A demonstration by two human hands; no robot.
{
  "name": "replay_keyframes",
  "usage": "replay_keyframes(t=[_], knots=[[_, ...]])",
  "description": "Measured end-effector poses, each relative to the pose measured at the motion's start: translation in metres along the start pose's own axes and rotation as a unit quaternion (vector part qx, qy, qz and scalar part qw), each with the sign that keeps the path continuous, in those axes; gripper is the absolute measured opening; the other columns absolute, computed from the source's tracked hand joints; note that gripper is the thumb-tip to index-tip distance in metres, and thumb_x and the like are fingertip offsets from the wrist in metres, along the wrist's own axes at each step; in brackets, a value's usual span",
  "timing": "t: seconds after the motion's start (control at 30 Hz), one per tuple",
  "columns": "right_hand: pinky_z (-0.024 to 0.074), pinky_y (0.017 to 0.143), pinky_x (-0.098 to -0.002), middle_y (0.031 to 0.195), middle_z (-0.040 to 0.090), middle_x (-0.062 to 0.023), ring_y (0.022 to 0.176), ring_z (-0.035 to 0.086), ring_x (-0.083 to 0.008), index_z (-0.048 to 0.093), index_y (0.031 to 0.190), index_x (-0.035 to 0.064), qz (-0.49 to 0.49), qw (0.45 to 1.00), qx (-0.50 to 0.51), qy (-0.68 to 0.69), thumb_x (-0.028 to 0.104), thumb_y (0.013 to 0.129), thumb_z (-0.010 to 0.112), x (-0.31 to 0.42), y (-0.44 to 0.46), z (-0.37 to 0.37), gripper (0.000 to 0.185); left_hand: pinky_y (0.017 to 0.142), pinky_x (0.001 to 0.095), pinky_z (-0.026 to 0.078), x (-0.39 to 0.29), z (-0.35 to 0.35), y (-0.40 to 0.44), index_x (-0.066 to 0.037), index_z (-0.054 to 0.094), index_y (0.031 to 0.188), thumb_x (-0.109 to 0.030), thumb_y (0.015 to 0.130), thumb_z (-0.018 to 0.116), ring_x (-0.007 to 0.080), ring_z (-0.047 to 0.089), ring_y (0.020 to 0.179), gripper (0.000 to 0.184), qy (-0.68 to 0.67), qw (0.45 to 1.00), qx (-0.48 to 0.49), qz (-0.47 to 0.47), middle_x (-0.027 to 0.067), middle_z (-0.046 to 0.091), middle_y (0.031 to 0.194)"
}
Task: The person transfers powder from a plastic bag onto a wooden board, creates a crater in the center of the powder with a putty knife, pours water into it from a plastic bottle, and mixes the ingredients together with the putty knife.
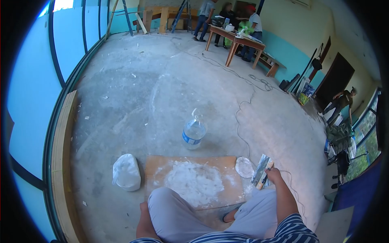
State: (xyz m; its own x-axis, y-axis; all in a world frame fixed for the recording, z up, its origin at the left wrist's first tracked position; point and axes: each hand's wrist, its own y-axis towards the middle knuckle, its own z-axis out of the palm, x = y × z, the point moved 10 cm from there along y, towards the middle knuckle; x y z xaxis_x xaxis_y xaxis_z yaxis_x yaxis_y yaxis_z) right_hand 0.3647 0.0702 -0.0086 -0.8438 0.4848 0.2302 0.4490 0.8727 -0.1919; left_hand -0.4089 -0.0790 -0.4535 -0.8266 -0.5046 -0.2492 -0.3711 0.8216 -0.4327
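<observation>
My right hand is closed round the handle of a wide putty knife, its blade pointing away from me. Beside it on the floor lies a round white lid-like piece. My left hand hangs beside my left knee, its fingers mostly hidden behind the leg. Between my hands and in front of my legs lies a brown board with white powder or paste spread on it. A white bag stands left of the board. Beyond the board is a large clear bottle with a blue label.
Long wooden planks line the left wall. A cable runs over the floor at the right. Several people stand round a wooden table at the back; another person bends near bags at the right. Ladders stand at the far wall.
</observation>
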Motion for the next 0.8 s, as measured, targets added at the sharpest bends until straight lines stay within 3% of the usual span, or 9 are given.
replay_keyframes(t=[0.17, 0.37, 0.6, 0.8], knots=[[0.0515, 0.086, -0.042, 0.103, 0.068, -0.0274, 0.1, 0.066, -0.0388, 0.068, 0.108, -0.0046, -0.001, 0.998, 0.0, -0.06, 0.043, 0.089, 0.062, -0.003, 0.007, 0.005, 0.051, 0.079, 0.0462, 0.054, 0.013, -0.005, -0.004, -0.004, 0.072, 0.099, -0.027, 0.09, 0.052, 0.038, 0.069, 0.091, 0.032, -0.04, 0.998, 0.032, -0.029, 0.0209, 0.071, 0.094], [0.0514, 0.086, -0.0418, 0.103, 0.068, -0.0274, 0.1, 0.067, -0.0382, 0.068, 0.107, -0.004, -0.016, 1.0, 0.004, -0.018, 0.044, 0.09, 0.061, -0.009, 0.012, 0.014, 0.051, 0.08, 0.0445, 0.054, 0.025, -0.015, -0.004, -0.001, 0.072, 0.099, -0.03, 0.086, 0.058, 0.0378, 0.069, 0.093, 0.034, -0.059, 0.996, 0.039, -0.049, 0.0227, 0.071, 0.096], [0.0507, 0.089, -0.0422, 0.106, 0.067, -0.0281, 0.102, 0.066, -0.0393, 0.069, 0.108, -0.0027, -0.005, 0.998, 0.007, -0.063, 0.044, 0.091, 0.06, -0.003, 0.003, 0.008, 0.05, 0.081, 0.0425, 0.054, 0.029, -0.033, 0.003, 0.001, 0.072, 0.098, -0.034, 0.082, 0.065, 0.0376, 0.069, 0.095, 0.04, -0.111, 0.991, 0.028, -0.071, 0.0248, 0.07, 0.098], [0.0505, 0.089, -0.0427, 0.107, 0.067, -0.028, 0.104, 0.065, -0.0399, 0.069, 0.108, -0.0023, -0.018, 0.999, 0.0, -0.049, 0.043, 0.091, 0.059, -0.007, 0.003, 0.008, 0.05, 0.082, 0.0408, 0.053, -0.003, -0.114, 0.005, 0.004, 0.073, 0.098, -0.038, 0.078, 0.071, 0.0373, 0.068, 0.097, 0.046, -0.264, 0.96, -0.034, -0.082, 0.0266, 0.07, 0.1]])
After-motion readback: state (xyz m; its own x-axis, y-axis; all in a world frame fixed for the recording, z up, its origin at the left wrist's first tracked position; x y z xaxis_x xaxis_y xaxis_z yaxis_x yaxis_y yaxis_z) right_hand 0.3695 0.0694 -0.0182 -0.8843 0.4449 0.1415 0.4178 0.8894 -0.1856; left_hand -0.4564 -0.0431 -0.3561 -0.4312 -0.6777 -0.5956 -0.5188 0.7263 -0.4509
